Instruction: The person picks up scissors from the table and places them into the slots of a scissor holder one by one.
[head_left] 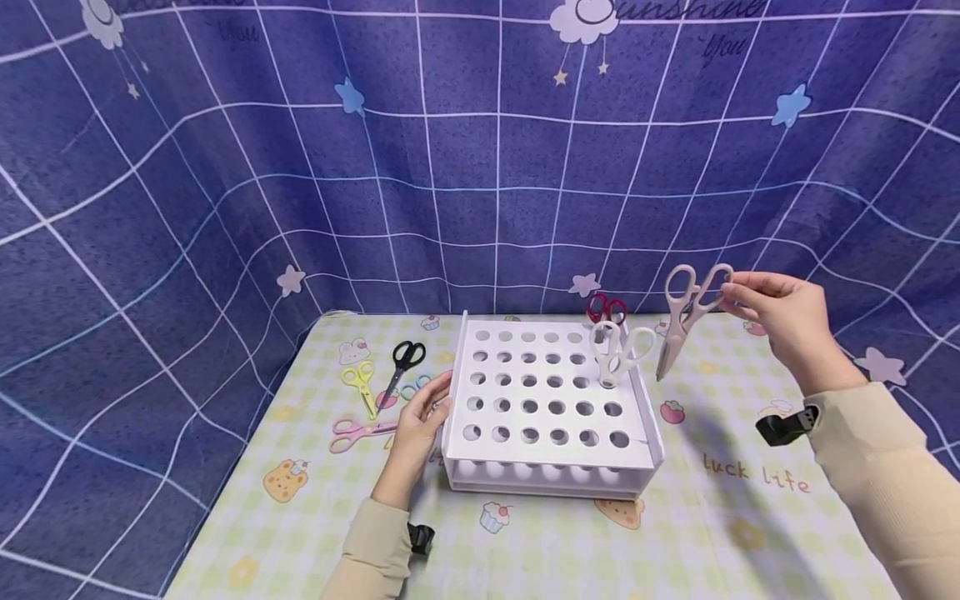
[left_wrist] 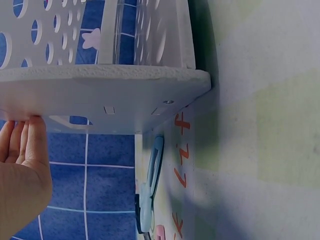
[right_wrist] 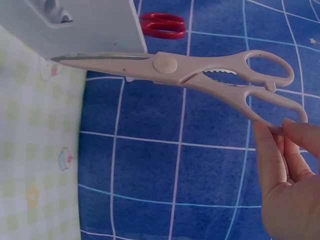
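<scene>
My right hand (head_left: 787, 321) pinches one handle loop of pale pink kitchen scissors (head_left: 677, 327) between thumb and fingers. Their blades point down, in the air just right of a white rack (head_left: 555, 455) with rows of round holes. In the right wrist view the scissors (right_wrist: 165, 63) are closed, their tip overlapping the rack's side panel. White-handled scissors (head_left: 613, 367) stand blades-down in a hole near the rack's right side; red-handled scissors (head_left: 606, 317) show behind them. Against the rack's left side panel (left_wrist: 75, 97) rest the straight fingertips of my left hand (left_wrist: 25, 175).
Left of the rack lie yellow scissors (head_left: 362, 385), black scissors (head_left: 405, 367) and pink scissors (head_left: 356, 432). Light blue scissors (left_wrist: 147, 200) are close to the left hand. A checked cloth (head_left: 555, 550) covers the table; a blue grid curtain (head_left: 465, 208) hangs behind.
</scene>
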